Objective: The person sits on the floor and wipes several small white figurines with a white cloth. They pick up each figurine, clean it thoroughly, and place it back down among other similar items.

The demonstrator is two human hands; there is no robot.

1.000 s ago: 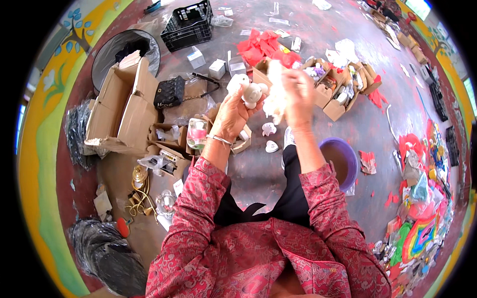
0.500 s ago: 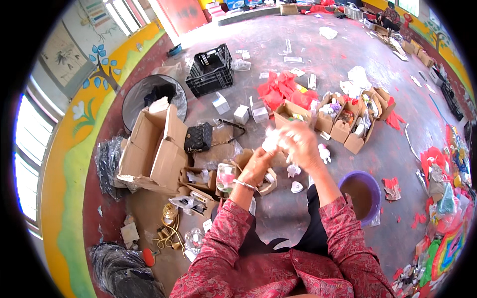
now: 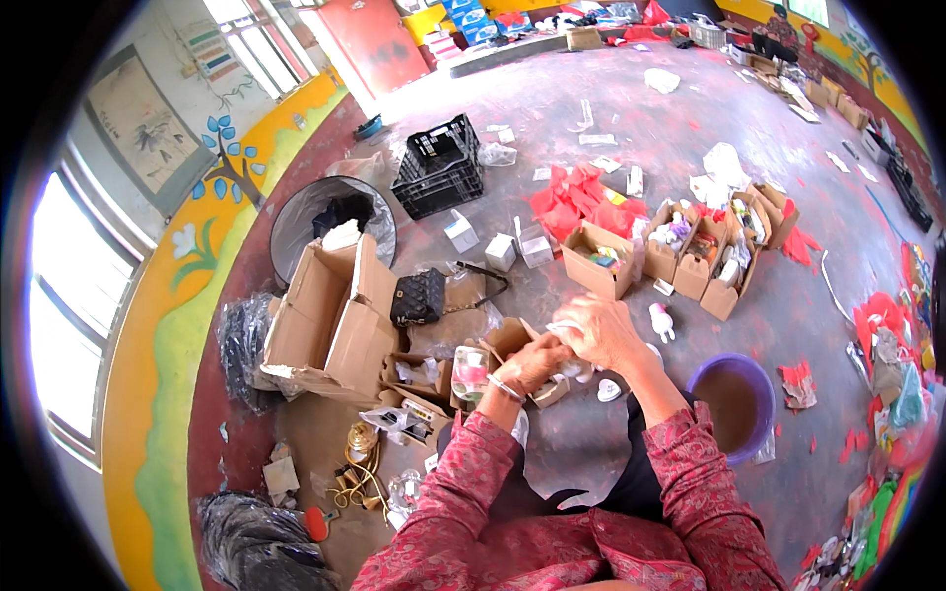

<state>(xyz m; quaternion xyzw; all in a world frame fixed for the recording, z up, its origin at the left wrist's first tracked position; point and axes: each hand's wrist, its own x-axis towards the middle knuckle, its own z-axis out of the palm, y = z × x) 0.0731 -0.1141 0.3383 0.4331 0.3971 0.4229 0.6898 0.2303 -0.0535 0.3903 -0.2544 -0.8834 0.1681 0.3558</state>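
Observation:
My left hand [image 3: 533,364] and my right hand [image 3: 603,333] meet in front of me, fingers closed together around a small white thing [image 3: 565,328]. Most of it is covered by the fingers, so its kind cannot be made out. Just under the hands stands an open small cardboard box [image 3: 549,392], partly hidden. A white heart-shaped piece [image 3: 609,391] lies on the floor beside my right wrist. Farther right is a small white and pink toy figure [image 3: 661,321].
A purple basin of brownish water [image 3: 731,409] stands by my right knee. Cardboard boxes with small goods [image 3: 697,264] are ahead right. On the left are a large open carton [image 3: 330,320], a black handbag [image 3: 419,298] and a black crate [image 3: 439,177].
Both hands have come down and closer to each other, with the white thing still between them. The whole view has shifted slightly, so the surroundings appear farther right and lower.

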